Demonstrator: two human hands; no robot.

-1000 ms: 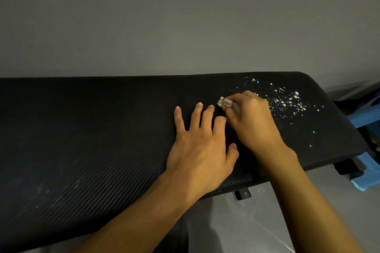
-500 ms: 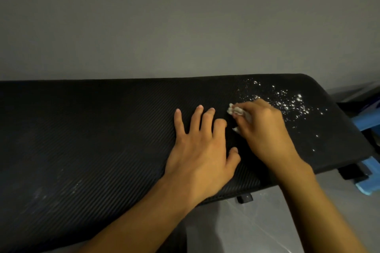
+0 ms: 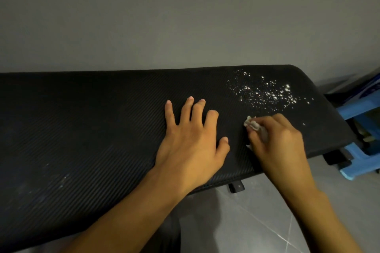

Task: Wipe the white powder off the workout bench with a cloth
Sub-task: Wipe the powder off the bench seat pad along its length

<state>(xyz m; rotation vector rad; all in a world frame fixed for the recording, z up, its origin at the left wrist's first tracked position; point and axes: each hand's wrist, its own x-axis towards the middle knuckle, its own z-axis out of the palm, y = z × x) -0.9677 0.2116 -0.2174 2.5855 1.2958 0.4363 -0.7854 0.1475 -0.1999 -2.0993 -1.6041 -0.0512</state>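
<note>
Nearest the camera, note two bare forearms reaching up from the lower edge over a grey tiled floor [image 3: 257, 222]. Locate the left hand [image 3: 191, 146] laid palm-down on the black ribbed surface [image 3: 92, 119], fingers [image 3: 189, 111] straight and spread, holding nothing, thumb angled out to the right. Well left of these fingers, toward the near edge, note faint pale smears [image 3: 63, 178]. Beneath the near edge, below the left thumb, note a small black bracket [image 3: 236, 187]. Just right of the left thumb and apart from it, locate the right hand [image 3: 277, 146], fingers [image 3: 269, 123] curled and gripping a small crumpled white cloth [image 3: 253, 125]. See the cloth protruding at the fingertips and again below the thumb side, held low against the surface. Beyond the right fingers and slightly to their right, near but not touching the cloth, find the white powder [image 3: 265, 92], a scatter of bright specks across the far right end of the surface, with a few stray specks right of the right knuckles. Right of the right hand, past the end of the surface, note a blue plastic stool [image 3: 358, 110] standing on the floor. Farthest back, behind everything, a plain grey wall [image 3: 185, 16].
</note>
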